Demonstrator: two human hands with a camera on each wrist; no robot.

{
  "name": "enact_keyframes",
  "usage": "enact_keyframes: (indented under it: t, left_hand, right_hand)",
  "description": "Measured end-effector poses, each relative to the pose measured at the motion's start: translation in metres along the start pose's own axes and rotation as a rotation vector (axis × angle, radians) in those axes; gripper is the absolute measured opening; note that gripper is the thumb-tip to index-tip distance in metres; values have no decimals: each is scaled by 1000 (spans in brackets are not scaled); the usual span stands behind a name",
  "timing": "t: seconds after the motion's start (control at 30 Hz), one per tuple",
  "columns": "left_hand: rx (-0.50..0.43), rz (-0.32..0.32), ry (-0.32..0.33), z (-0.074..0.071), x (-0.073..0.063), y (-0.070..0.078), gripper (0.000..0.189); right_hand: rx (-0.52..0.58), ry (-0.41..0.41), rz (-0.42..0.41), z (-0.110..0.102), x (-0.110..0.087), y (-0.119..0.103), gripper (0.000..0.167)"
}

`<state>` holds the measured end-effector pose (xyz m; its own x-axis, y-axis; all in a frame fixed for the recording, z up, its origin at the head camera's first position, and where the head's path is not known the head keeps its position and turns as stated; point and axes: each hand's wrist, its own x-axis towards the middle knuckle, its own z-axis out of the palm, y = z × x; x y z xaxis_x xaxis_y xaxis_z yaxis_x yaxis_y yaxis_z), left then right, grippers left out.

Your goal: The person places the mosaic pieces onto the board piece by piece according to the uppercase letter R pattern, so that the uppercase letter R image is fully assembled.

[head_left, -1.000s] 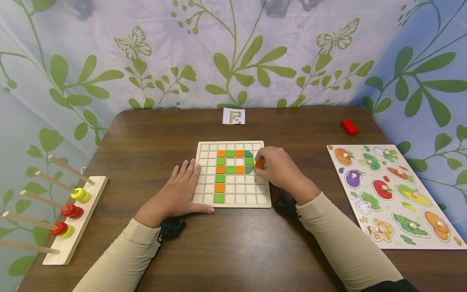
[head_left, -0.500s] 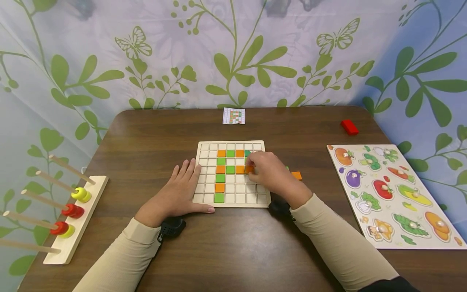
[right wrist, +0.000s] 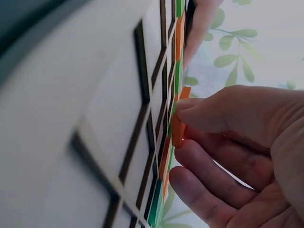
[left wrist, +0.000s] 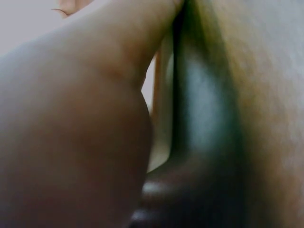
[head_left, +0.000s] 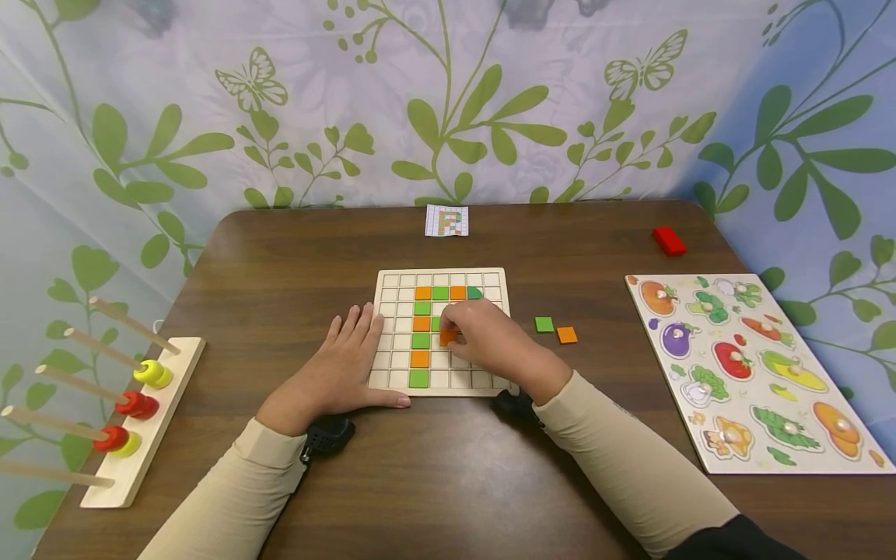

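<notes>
A wooden grid board [head_left: 462, 379] lies mid-table, with orange and green square tiles in several of its cells and a dark green rounded tile [head_left: 474, 292] near the upper right. My right hand [head_left: 483, 334] pinches an orange square tile [right wrist: 178, 128] between thumb and fingers, just over the board's middle cells; it hides some tiles beneath. My left hand [head_left: 343, 362] lies flat with fingers straight, touching the board's left edge, thumb at the lower left corner. The left wrist view is mostly blurred skin.
Right of the board lie a loose green tile [head_left: 544, 325] and an orange tile [head_left: 567, 335]. A pattern card [head_left: 446, 221] and red block [head_left: 669, 241] lie farther back. A vegetable puzzle board [head_left: 756, 373] is at right, a peg stand [head_left: 150, 424] with rings at left.
My right hand has moved left across the board with the orange tile, from its right edge to the middle cells. The loose tiles on the right have come into view. My left hand stays put.
</notes>
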<state>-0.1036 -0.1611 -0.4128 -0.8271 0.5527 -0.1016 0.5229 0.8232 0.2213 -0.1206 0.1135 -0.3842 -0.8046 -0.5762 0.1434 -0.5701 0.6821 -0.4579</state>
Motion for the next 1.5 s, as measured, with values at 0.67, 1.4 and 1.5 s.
enact_keyframes:
  t: [0.67,1.4,1.5]
  left_hand:
    - [-6,-2,-7,4,-1,-1,147]
    - [-7,7,11,7,-2,-1,145]
    - [-7,5,13,7,-2,-1,145]
  right_hand:
    - [15,-34,-35,8,6,-5,15]
    - [-5,23,26,-5,-16,11,10]
    - [-7,59,29,-9,-21,17,11]
